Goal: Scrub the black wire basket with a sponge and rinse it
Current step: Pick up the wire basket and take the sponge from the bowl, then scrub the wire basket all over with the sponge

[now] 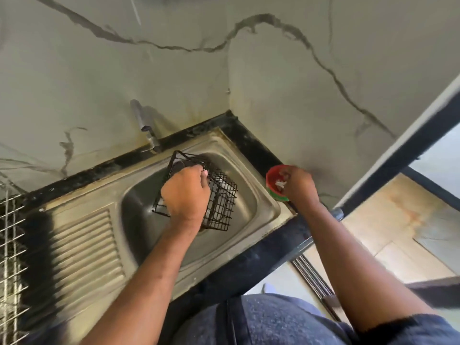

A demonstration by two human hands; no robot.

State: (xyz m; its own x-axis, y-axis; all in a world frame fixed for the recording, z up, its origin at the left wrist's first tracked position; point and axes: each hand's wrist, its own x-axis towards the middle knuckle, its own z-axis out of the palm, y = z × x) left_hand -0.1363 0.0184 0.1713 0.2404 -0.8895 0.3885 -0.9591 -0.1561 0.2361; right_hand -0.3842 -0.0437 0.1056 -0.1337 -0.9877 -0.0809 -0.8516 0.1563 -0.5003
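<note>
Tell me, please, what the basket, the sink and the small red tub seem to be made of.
Black wire basket: thin metal wire in an open grid, apparently black-coated, dull finish. Sink: probably stainless steel, a grey brushed sheen with pressed draining ribs, stained at the edges. Red tub: likely plastic, judging by its bright, smooth, thin rim; the green part below is too blurred to judge.

I see the sink bowl [139, 210] at frame centre mostly filled by the tilted black wire basket [219, 195], with my left hand [185, 192] on it; open room remains in the bowl's lower-left part. The tap [149, 131] overhangs the bowl's upper edge. The ribbed drainboard [87, 247] at lower left lies open, bounded at the far left by a wire rack [10, 245], while the red tub [275, 181] and my right hand [298, 184] block the sink's right corner.
</note>
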